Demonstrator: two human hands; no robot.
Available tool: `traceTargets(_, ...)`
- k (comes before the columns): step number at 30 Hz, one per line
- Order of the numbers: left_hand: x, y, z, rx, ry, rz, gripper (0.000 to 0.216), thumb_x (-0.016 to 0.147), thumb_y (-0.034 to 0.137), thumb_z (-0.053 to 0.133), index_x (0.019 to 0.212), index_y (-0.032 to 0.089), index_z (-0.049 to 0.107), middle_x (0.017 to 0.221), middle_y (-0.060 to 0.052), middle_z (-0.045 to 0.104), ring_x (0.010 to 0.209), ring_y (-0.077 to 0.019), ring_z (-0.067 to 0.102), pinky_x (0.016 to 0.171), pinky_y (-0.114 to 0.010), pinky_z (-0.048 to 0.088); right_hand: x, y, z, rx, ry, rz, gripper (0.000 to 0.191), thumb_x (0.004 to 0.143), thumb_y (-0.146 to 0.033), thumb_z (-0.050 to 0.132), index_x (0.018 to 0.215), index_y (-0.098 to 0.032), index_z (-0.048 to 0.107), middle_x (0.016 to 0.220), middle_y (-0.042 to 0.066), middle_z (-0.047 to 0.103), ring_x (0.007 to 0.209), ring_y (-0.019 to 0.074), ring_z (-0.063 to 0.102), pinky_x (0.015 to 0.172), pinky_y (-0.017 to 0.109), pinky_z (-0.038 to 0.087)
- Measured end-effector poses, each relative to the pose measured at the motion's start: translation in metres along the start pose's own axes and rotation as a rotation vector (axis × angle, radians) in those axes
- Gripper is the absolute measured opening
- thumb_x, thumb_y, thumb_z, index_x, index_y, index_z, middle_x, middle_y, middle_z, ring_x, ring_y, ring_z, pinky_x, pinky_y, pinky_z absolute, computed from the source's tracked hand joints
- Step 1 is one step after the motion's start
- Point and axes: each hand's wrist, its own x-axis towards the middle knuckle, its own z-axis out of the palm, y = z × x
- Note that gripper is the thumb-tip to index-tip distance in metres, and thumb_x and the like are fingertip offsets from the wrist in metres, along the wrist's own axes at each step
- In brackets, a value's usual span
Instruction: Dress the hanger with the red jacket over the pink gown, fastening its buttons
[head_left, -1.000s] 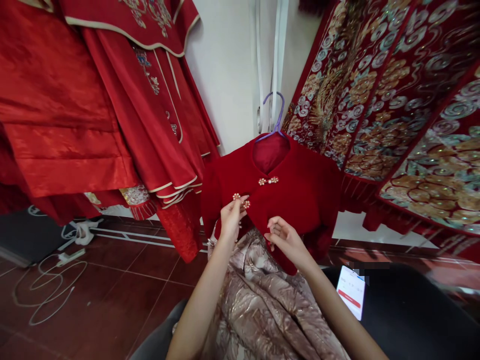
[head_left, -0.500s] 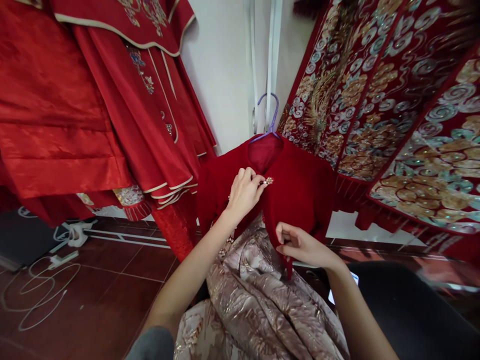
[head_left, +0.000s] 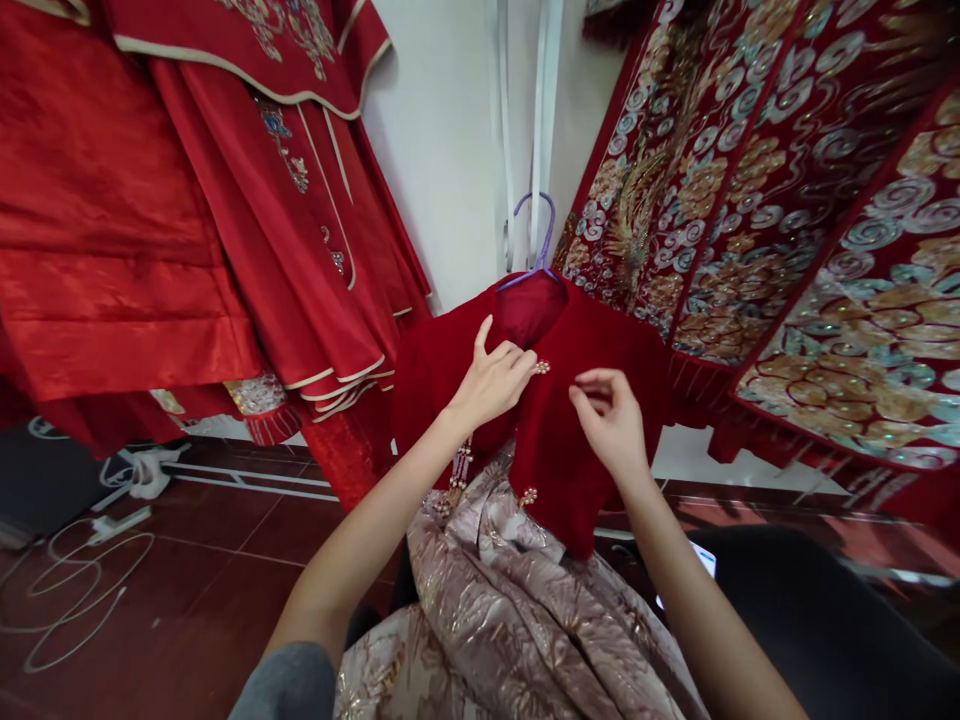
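A short dark red velvet jacket [head_left: 562, 430] hangs from a purple hanger [head_left: 541, 262], its front parted. My left hand [head_left: 491, 385] is closed at the upper front edge, one finger raised, its fingertips against a beaded flower button [head_left: 540, 368]; what lies under the fingers is partly hidden. My right hand [head_left: 613, 425] is over the other front panel, fingers curved and thumb apart, with nothing visible in it. A second beaded button [head_left: 528, 497] sits lower on that panel's edge. Beaded tassels [head_left: 460, 466] dangle below my left wrist. A shiny patterned skirt [head_left: 517, 610] drapes below.
Red garments [head_left: 300, 250] hang at left, and embroidered panels [head_left: 735, 230] at right. A white rack bar [head_left: 247, 478] runs low over the tiled floor, near a loose cable [head_left: 90, 570]. At lower right are a black seat [head_left: 810, 610] and a lit phone [head_left: 703, 560].
My right hand has let go of the lower front edge and moved up and right. That panel now hangs flatter, showing its lower button. My left hand stays near the upper button, one finger lifted.
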Motion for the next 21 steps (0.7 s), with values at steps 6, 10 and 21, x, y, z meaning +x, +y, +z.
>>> traceTargets(6,0.0,-0.007,0.005,0.295,0.049,-0.051,0.042,0.087,0.009,0.037,0.126,0.007,0.052,0.092,-0.012,0.066,0.093,-0.0248,0.061,0.115,-0.057,0.016,0.054,-0.02,0.054,-0.421,0.313,-0.317,0.065,0.076,-0.031,0.06,0.134,-0.018,0.035,0.142,0.02,0.034,0.136,0.0343,0.03,0.11,0.06,0.024)
traceTargets(10,-0.007,-0.012,0.0,0.505,0.101,-0.209,0.06,0.084,0.001,0.028,0.143,0.007,0.034,0.112,-0.02,0.061,0.108,-0.0303,0.057,0.107,-0.06,0.028,0.059,-0.004,0.057,-0.587,0.239,-0.309,0.077,0.072,-0.019,0.054,0.143,-0.018,0.023,0.153,0.018,0.02,0.143,0.0351,0.017,0.111,0.065,0.014)
traceTargets(21,-0.03,-0.054,-0.039,0.279,0.446,-0.323,0.074,0.07,-0.003,0.041,0.142,0.013,0.036,0.142,-0.019,0.037,0.136,-0.0297,0.033,0.114,-0.049,0.028,0.091,0.058,-0.056,-0.632,0.146,-0.305,0.058,0.071,-0.009,0.053,0.128,-0.018,0.051,0.128,0.014,0.055,0.122,0.0278,0.049,0.104,0.044,0.04)
